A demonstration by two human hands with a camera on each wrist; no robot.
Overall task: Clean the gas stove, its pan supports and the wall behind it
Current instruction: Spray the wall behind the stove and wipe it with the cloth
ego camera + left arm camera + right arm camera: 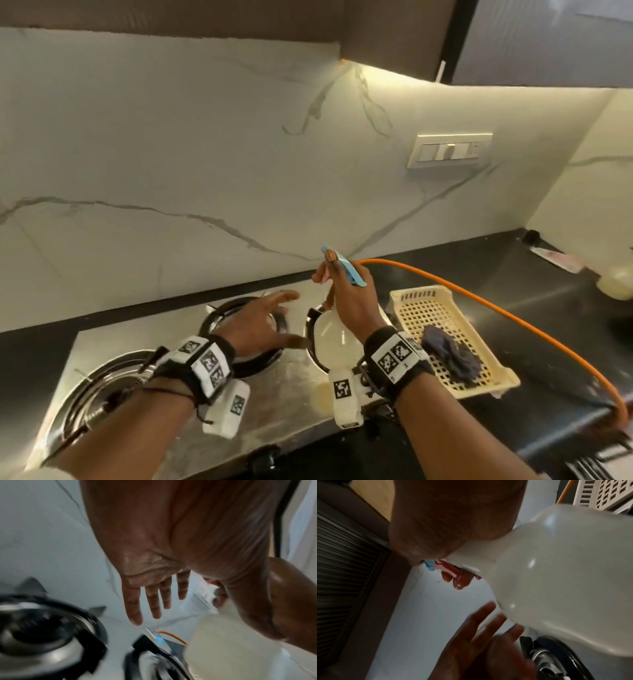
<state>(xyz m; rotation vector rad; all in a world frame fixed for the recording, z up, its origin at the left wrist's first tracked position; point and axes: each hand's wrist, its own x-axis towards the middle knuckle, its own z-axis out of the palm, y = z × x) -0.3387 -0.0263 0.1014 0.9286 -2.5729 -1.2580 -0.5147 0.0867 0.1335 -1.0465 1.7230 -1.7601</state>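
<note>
The steel gas stove (284, 377) lies on a black counter below the white marble wall (205, 154). Black pan supports (219, 315) ring its burners. My right hand (346, 294) grips the neck of a translucent white spray bottle (330, 339) with a blue head, held over the right burner and aimed at the wall. In the right wrist view its fingers (458, 580) curl over the pink trigger of the bottle (565, 581). My left hand (263, 318) hovers over the middle burner beside the bottle, holding nothing. Its fingers (154, 601) are straight and spread.
A cream perforated basket (431, 308) with a dark cloth (448, 353) sits right of the stove. An orange hose (479, 301) arcs over the counter behind it. A switch panel (450, 150) is on the wall. Dark cabinets hang overhead.
</note>
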